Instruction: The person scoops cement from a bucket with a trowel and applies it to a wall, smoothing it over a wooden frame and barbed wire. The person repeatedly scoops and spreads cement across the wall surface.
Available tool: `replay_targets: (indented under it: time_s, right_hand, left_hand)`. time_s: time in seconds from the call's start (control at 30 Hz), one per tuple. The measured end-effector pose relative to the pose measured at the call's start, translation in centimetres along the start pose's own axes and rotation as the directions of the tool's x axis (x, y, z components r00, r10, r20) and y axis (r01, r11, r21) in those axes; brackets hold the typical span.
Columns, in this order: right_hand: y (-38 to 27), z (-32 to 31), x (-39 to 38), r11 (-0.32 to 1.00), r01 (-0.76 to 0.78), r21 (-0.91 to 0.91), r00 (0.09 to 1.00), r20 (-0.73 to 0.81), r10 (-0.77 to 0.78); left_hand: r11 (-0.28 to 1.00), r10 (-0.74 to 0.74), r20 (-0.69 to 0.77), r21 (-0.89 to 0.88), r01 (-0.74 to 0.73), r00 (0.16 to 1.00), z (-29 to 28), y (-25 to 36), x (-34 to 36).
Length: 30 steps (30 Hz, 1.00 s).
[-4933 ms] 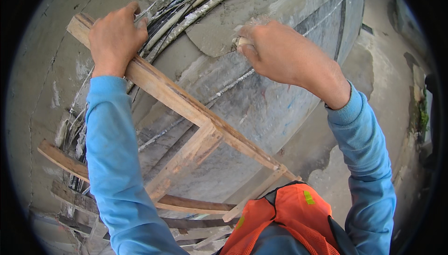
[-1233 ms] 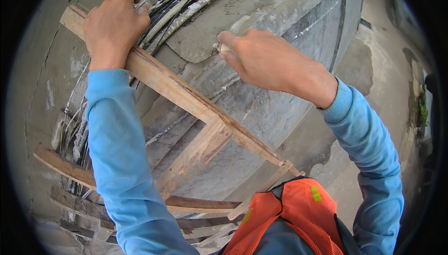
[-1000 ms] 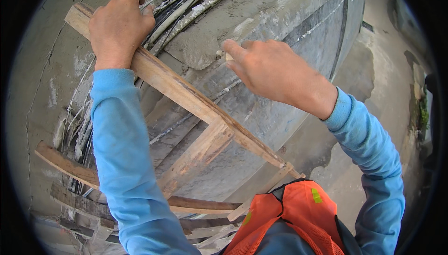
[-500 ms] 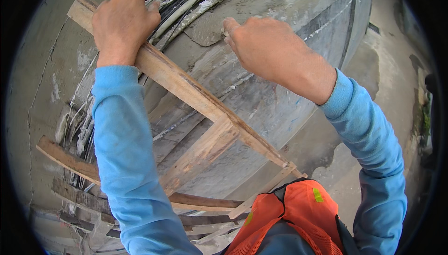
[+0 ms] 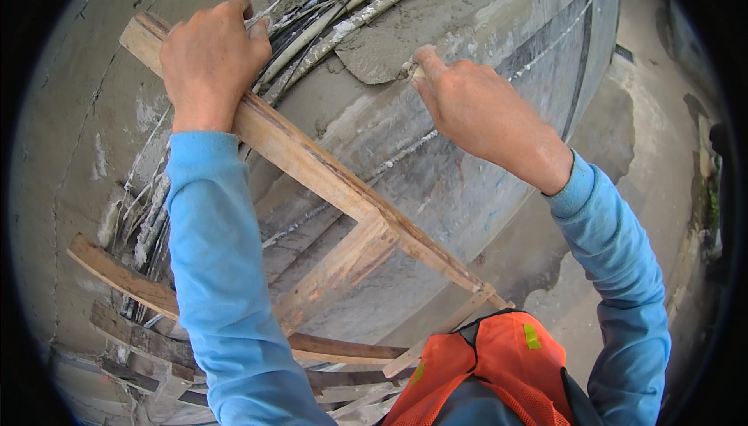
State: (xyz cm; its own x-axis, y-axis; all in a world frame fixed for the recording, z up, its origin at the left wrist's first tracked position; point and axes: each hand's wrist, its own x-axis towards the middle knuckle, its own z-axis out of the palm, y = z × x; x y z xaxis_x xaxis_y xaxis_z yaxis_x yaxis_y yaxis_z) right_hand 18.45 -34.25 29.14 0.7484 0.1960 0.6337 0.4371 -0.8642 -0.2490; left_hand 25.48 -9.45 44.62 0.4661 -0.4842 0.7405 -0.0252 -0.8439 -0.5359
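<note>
In my right hand (image 5: pixel 487 110) is a trowel, its pale handle end showing at the thumb. The trowel's grey blade (image 5: pixel 376 56) is coated with wet mortar and lies against the grey concrete surface, just below a bundle of cables and pipes (image 5: pixel 343 25). My left hand (image 5: pixel 214 60) is closed over the top end of a wooden frame (image 5: pixel 312 153). A thin pale strand shows at its thumb and finger; the palm side is hidden, so I cannot tell what it grips.
More wooden boards (image 5: pixel 117 274) lie at lower left, some behind my left forearm. Thin wires (image 5: pixel 148 216) hang beside the frame. A smooth grey wall (image 5: pixel 467 184) curves away to the right, with a wet, patchy ground (image 5: pixel 615 208) far below.
My right hand and the trowel have moved right and slightly down along the surface. My left hand keeps its place on the frame; the whole view has shifted a little.
</note>
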Motion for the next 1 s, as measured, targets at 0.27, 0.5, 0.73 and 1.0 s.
replay_targets:
  time_s: [0.27, 0.5, 0.73, 1.0]
  right_hand:
    - [-3.2, 2.1, 2.5, 0.994, 0.07, 0.086, 0.995, 0.067, -0.075]
    - [-5.0, 1.8, 1.7, 0.982, 0.152, 0.115, 0.984, 0.072, -0.161]
    - [-5.4, 1.1, 0.5, 0.969, 0.244, -0.028, 0.97, 0.022, -0.243]
    - [-5.8, 2.4, 1.3, 0.97, 0.19, -0.15, 0.979, -0.039, -0.198]
  left_hand:
    - [1.0, -0.024, -0.015, 0.002, 0.024, 1.0, 0.2, 0.1, 0.0]
    - [1.0, -0.015, -0.006, -0.012, 0.015, 1.0, 0.1, 0.0, 0.0]
    - [1.0, -0.01, 0.003, 0.007, 0.01, 1.0, 0.0, 0.1, 0.1]
    - [0.999, 0.002, 0.0, -0.032, -0.002, 1.0, 0.1, -0.1, 0.0]
